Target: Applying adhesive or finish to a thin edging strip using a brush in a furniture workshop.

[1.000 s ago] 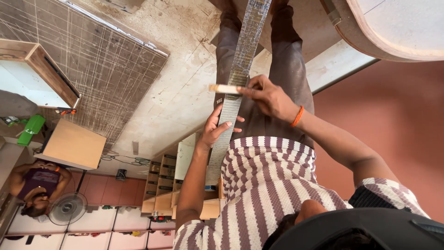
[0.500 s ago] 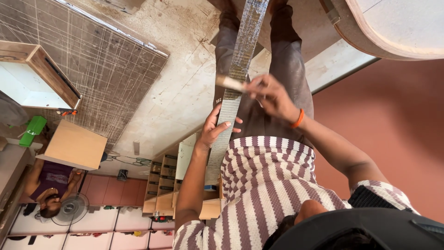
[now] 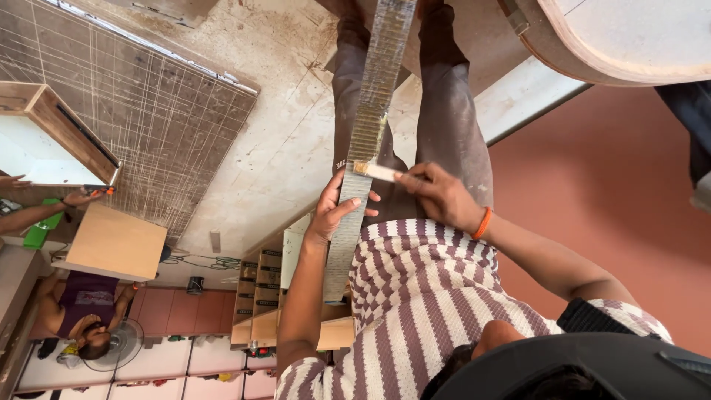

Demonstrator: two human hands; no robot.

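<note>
Left hand [image 3: 329, 215] clasped round strip [image 3: 366, 141] edge, steadying it along lap. Right hand [image 3: 441, 196] pinching brush [image 3: 374, 171], tip on strip betw. both hands, pressed flat for coating. Floor [image 3: 281, 133] beyond.

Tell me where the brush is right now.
In the head view, the brush lies crosswise on the long narrow board, pinched in the right hand, just above the left hand steadying that board.
</note>
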